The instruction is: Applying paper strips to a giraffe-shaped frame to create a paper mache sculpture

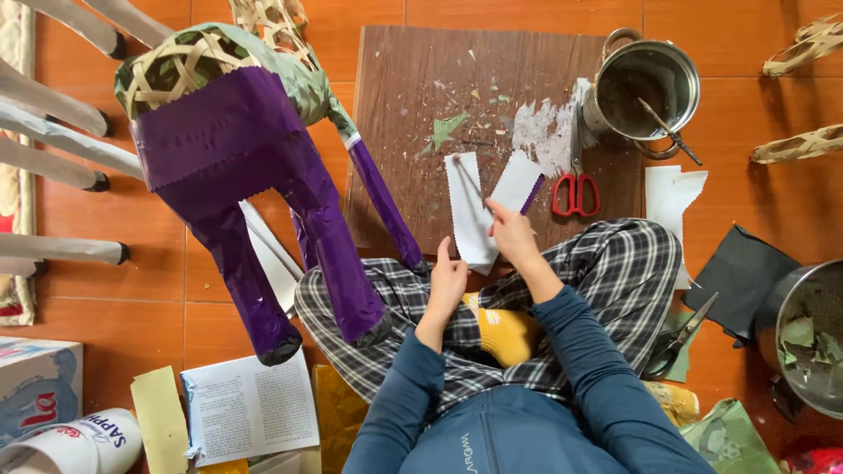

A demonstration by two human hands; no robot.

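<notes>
I sit cross-legged on an orange tile floor before a brown wooden board (pixel 413 96). My right hand (pixel 509 230) grips a thin brush (pixel 470 180) whose tip rests on a white paper strip (pixel 467 211) lying on the board's near edge. A second white strip with a purple edge (pixel 518 183) lies beside it. My left hand (pixel 448 276) rests on the lower corner of the white strip, fingers loosely curled. A woven bamboo animal figure wrapped in purple paper (pixel 237 158) stands at my left, its legs touching my knee.
Red-handled scissors (pixel 575 189) lie on the board by a metal pot (pixel 645 88) with a stick in it. Another pot (pixel 812 338) with scraps, dark paper (pixel 738 276), scissors (pixel 680 338) sit right. Printed paper (pixel 250 404), a box (pixel 35 386) lie left.
</notes>
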